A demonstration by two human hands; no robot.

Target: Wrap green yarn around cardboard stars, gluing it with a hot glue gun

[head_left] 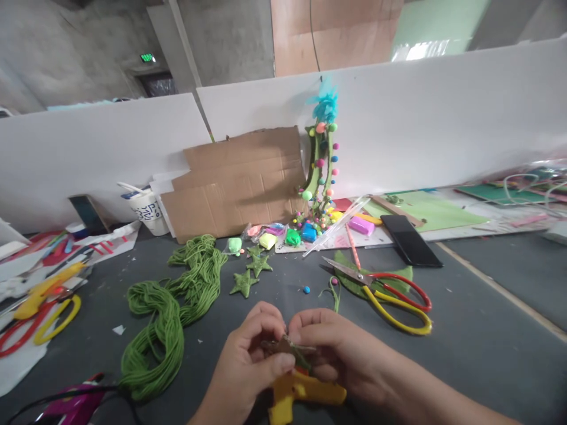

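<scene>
My left hand (pixel 254 351) pinches a small brown cardboard star (pixel 283 343) between thumb and fingers, low in the middle. On the star's right side my right hand (pixel 325 333) is closed, fingertips at its upper edge; green yarn (pixel 301 358) runs between the hands. Fingers cover much of the star. Directly below lies a yellow glue gun (pixel 305 388), partly hidden by my hands. Beyond them are several green yarn-covered stars (pixel 243 284), a blue bead (pixel 306 290) and a pink bead (pixel 334 281).
Green yarn skeins (pixel 153 336) lie left. Open scissors (pixel 376 289) rest on a green crescent (pixel 343 268) at right, near a black phone (pixel 410 239). A pompom-trimmed green ornament (pixel 325 159) stands by cardboard (pixel 239 183). More scissors (pixel 57 321) lie far left.
</scene>
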